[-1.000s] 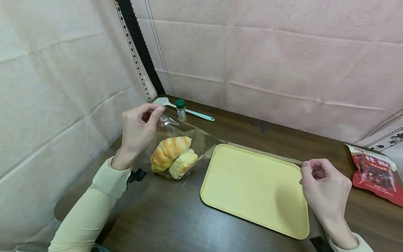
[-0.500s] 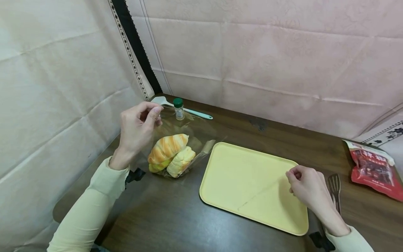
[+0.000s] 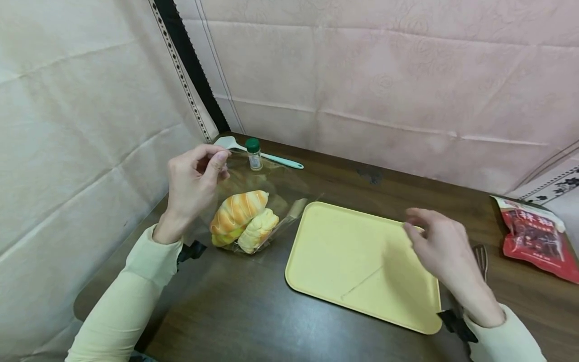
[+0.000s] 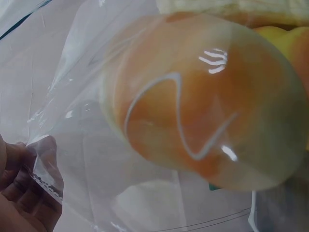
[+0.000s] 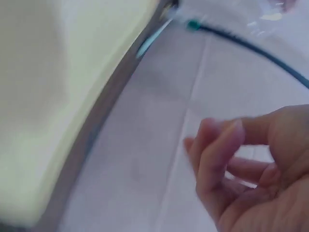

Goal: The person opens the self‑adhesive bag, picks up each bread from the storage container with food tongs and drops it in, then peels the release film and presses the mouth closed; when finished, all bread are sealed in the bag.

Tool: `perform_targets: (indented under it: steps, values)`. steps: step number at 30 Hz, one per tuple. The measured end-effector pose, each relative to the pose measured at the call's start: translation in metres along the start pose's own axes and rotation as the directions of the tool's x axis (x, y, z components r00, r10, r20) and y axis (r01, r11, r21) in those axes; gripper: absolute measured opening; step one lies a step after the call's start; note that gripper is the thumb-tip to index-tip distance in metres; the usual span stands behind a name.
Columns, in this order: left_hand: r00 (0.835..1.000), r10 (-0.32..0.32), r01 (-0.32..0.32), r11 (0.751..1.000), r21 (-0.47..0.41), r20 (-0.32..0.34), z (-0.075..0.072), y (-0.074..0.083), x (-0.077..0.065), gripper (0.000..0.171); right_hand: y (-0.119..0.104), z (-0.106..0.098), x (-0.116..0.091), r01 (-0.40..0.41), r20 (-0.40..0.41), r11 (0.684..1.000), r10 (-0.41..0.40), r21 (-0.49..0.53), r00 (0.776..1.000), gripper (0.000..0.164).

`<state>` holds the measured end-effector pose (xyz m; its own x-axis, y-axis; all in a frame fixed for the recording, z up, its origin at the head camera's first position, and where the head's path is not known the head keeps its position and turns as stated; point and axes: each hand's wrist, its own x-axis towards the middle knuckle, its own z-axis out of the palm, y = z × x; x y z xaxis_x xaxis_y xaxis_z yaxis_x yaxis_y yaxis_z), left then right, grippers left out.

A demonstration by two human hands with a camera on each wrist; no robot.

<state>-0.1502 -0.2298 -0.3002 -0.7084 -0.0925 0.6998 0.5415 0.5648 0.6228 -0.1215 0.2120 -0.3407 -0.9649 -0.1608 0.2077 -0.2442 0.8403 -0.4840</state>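
Observation:
In the head view, my left hand (image 3: pixel 194 186) pinches the top edge of a clear plastic bag (image 3: pixel 289 188). Inside lie a striped orange-and-cream horn-shaped bread roll (image 3: pixel 239 211) and a pale yellow bun (image 3: pixel 259 230), with something yellow partly hidden beneath them. The left wrist view shows the fingers (image 4: pixel 17 169) on the clear film, with the bread roll (image 4: pixel 203 111) large beside them. My right hand (image 3: pixel 445 249) hovers over the right end of a yellow tray (image 3: pixel 334 251), thumb and forefinger apart, holding nothing visible. A thin line-like strip (image 3: pixel 362 282) shows on the tray.
Behind the bag stand a small green-capped jar (image 3: pixel 255 156) and a pale turquoise spatula (image 3: pixel 282 161). A fork (image 3: pixel 481 259), partly hidden by my right wrist, lies right of the tray. A red food packet (image 3: pixel 536 236) is at the far right, near the cloth wall (image 3: pixel 384 100).
A narrow strip ran from the bag to my right hand; the hand has moved left over the tray and its fingers have parted. The thin line now shows on the tray. My left hand keeps its pinch.

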Motion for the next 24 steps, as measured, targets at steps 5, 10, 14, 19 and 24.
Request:
perform_targets:
  steps: [5,10,14,19,24]
  values:
    - [1.0,-0.007,0.007,1.0,-0.003,-0.005,-0.002,0.001,-0.001,0.015,-0.046,0.026,0.01,-0.013,0.185,0.956,-0.044,0.294,0.982,0.03]
    - [1.0,0.002,-0.002,1.0,-0.018,0.006,-0.001,0.001,0.0,0.014,-0.08,0.066,0.027,-0.088,0.265,0.87,-0.051,0.486,0.963,0.044]
    - [1.0,0.0,0.0,1.0,-0.02,0.012,-0.003,0.0,-0.001,0.013,-0.096,0.09,0.044,-0.147,0.265,0.762,-0.033,0.63,0.964,0.047]
    - [0.999,0.003,-0.002,0.999,-0.035,0.034,-0.008,-0.002,-0.001,0.01,-0.104,0.104,0.055,-0.149,0.208,0.623,-0.023,0.768,0.978,0.029]
    - [0.991,-0.011,0.016,0.999,-0.036,0.13,-0.018,-0.004,-0.003,0.014,-0.109,0.109,0.053,-0.124,0.149,0.564,0.001,0.816,0.989,0.026]
